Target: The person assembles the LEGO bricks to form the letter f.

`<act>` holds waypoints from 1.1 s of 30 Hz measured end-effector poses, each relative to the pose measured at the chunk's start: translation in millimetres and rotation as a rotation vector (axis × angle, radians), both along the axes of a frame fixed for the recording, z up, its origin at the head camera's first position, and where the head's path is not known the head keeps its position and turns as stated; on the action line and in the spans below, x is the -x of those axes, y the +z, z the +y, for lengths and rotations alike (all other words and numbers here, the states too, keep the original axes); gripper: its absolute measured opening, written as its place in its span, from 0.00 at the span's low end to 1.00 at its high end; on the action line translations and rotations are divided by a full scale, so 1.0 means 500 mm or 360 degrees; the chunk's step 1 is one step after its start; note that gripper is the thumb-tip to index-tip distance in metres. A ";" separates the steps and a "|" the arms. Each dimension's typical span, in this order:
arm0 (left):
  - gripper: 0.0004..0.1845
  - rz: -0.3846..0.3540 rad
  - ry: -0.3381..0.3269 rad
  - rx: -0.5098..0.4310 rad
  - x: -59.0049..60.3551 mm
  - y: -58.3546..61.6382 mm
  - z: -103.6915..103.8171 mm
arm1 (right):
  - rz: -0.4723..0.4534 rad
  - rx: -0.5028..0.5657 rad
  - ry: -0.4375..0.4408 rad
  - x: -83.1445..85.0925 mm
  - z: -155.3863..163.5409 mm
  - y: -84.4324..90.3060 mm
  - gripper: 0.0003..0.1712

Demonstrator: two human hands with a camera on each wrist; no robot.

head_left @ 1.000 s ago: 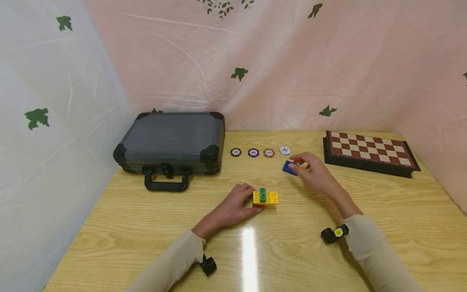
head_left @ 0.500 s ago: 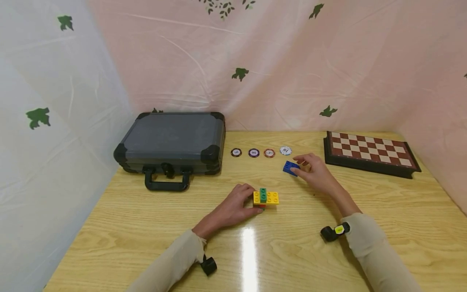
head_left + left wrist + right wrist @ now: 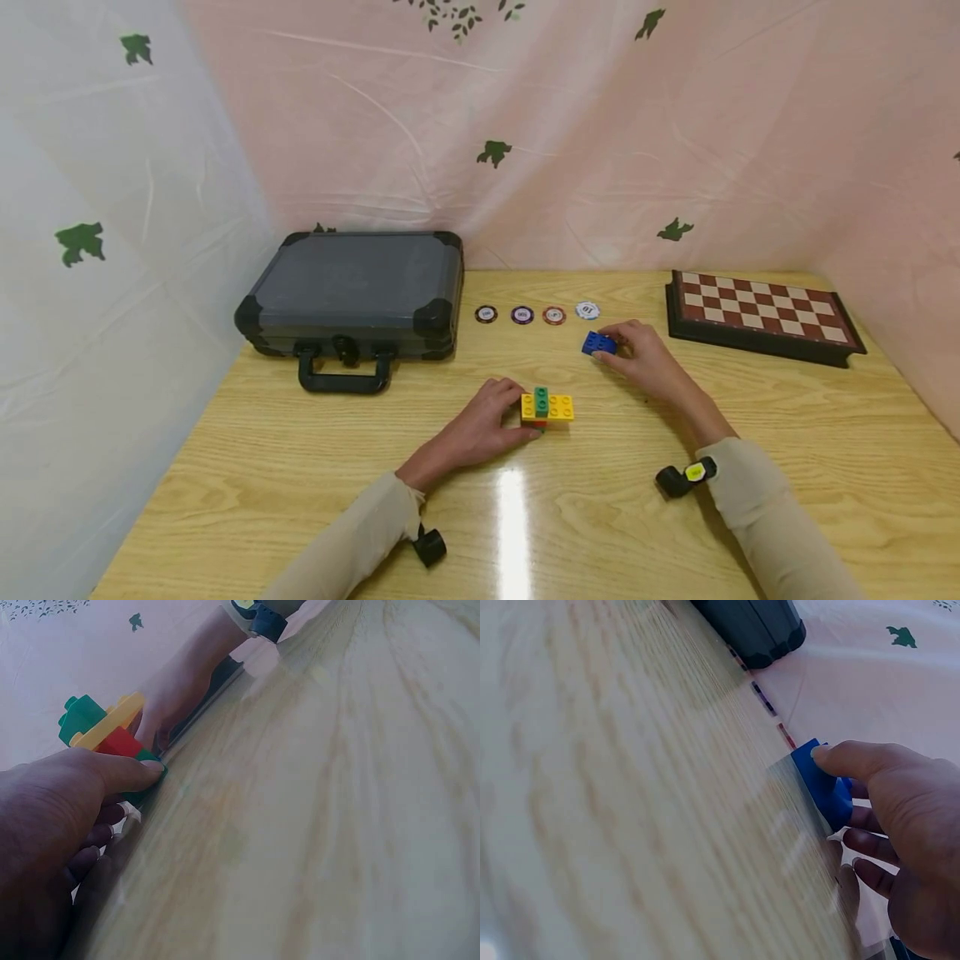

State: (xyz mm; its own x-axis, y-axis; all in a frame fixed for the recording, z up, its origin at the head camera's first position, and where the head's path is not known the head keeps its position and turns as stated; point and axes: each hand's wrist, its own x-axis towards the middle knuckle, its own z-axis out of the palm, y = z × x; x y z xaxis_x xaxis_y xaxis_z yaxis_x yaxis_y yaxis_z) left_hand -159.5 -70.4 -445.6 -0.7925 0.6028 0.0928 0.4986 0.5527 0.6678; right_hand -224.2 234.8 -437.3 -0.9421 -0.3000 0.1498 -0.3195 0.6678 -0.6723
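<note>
A small stack of bricks (image 3: 547,407) sits mid-table: a yellow plate with a green brick on top and a red one under it, also in the left wrist view (image 3: 101,729). My left hand (image 3: 480,429) holds the stack's left end, thumb and fingers curled on it (image 3: 90,802). Farther back, my right hand (image 3: 645,358) pinches a blue brick (image 3: 597,343) that rests on the table; the thumb lies on the blue brick (image 3: 821,784) in the right wrist view, fingers (image 3: 877,847) curled behind it.
A dark case (image 3: 352,287) with a handle stands at the back left. Several poker chips (image 3: 536,314) lie in a row behind the bricks. A chessboard (image 3: 761,312) lies at the back right. The wooden table (image 3: 525,517) is ringed by pink and white sheeting.
My right hand has closed round the blue brick, which tipped from tilted to flat on the table. The left hand and the stack have not moved.
</note>
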 end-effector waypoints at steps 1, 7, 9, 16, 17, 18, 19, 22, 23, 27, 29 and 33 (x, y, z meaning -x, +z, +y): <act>0.22 0.0000 -0.0001 -0.0002 0.000 0.000 0.000 | 0.0002 -0.0012 -0.0002 0.000 0.001 -0.001 0.23; 0.22 0.0006 -0.0001 -0.0011 -0.001 -0.001 0.001 | -0.0007 -0.0047 -0.0006 0.000 0.004 -0.001 0.23; 0.21 0.0008 -0.0001 -0.0011 0.000 -0.001 0.001 | -0.0013 -0.0046 -0.0006 0.000 0.005 -0.003 0.23; 0.20 0.0014 -0.0001 -0.0014 0.000 -0.002 0.000 | 0.0016 -0.0006 0.0010 -0.007 0.001 0.004 0.23; 0.20 0.0016 0.0000 -0.0013 0.000 -0.003 0.000 | 0.0023 -0.0001 0.0011 -0.009 0.000 0.007 0.22; 0.20 0.0014 0.0001 -0.0013 0.000 -0.003 0.000 | 0.0036 0.0001 0.0013 -0.011 -0.002 0.009 0.22; 0.20 0.0012 0.0002 -0.0014 0.000 -0.003 0.000 | 0.0051 0.0002 0.0014 -0.014 -0.003 0.012 0.22; 0.21 0.0004 0.0005 -0.0013 0.000 -0.003 0.000 | 0.0114 0.0005 0.0030 -0.022 -0.009 0.020 0.21; 0.21 0.0001 0.0005 -0.0010 0.000 -0.003 0.000 | 0.0138 0.0007 0.0038 -0.025 -0.011 0.022 0.21; 0.22 -0.0016 0.0012 -0.0003 0.000 -0.003 0.000 | 0.0225 0.0011 0.0072 -0.039 -0.020 0.033 0.20; 0.22 -0.0028 0.0018 0.0001 0.000 -0.001 0.001 | 0.0250 0.0013 0.0090 -0.047 -0.025 0.039 0.20; 0.23 -0.0028 0.0021 0.0012 -0.001 -0.001 0.001 | 0.0290 0.0019 0.0132 -0.061 -0.033 0.049 0.19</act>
